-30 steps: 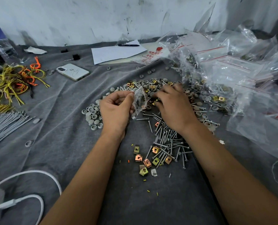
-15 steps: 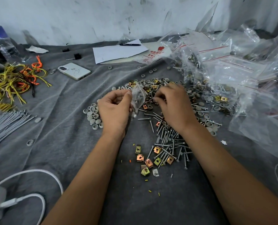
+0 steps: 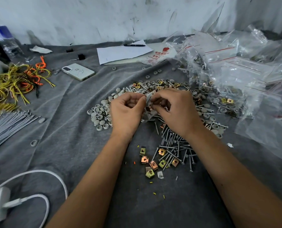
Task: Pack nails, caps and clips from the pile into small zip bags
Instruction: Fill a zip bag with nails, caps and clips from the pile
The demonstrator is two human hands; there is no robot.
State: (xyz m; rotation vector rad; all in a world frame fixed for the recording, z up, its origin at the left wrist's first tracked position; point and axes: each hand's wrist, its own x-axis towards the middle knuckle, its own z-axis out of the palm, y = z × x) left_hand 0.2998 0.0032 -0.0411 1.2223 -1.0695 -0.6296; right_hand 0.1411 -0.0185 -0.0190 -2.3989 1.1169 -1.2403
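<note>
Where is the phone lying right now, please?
In the head view the phone lies flat on the grey cloth at upper left, between the tangle of yellow and orange wires and the sheet of white paper.

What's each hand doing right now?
Left hand: fingers pinch the small zip bag.
Right hand: fingers pinch the same bag's top edge.

Both bare forearms reach forward side by side. The left hand [image 3: 127,111] and right hand [image 3: 176,111] meet knuckles-up, their curled fingers [image 3: 155,100] pinching the small clear plastic zip bag [image 3: 149,112] between them, wrists level.
</note>
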